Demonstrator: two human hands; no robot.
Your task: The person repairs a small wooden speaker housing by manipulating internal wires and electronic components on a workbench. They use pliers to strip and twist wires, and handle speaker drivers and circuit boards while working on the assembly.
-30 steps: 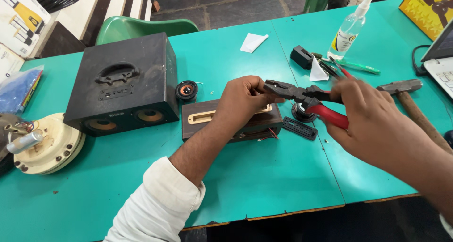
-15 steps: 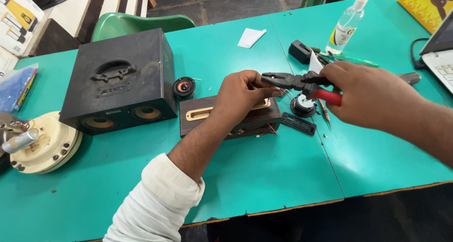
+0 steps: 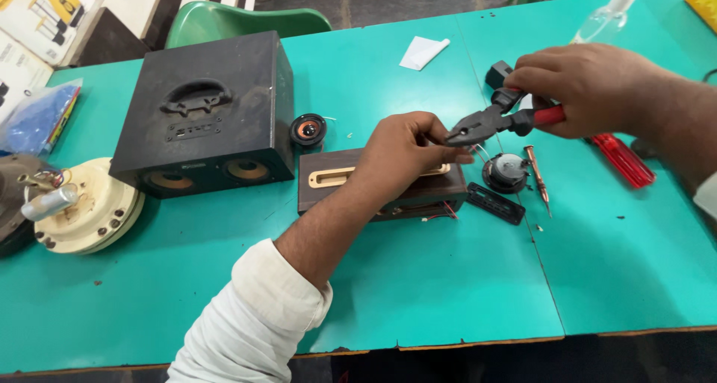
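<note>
Between my two hands, the red-handled black steel pliers (image 3: 499,120) point their nose at my left fingertips. My right hand (image 3: 590,88) closes around the handles to steer them; my left hand (image 3: 407,153) pinches something too fine to make out, resting on the dark brown wooden speaker box (image 3: 351,180) to steady it. Just beyond the nose lies a round black speaker driver (image 3: 506,171), thin wires trailing.

Red-handled pliers (image 3: 497,121), tilted above brown speaker (image 3: 388,185)
</note>
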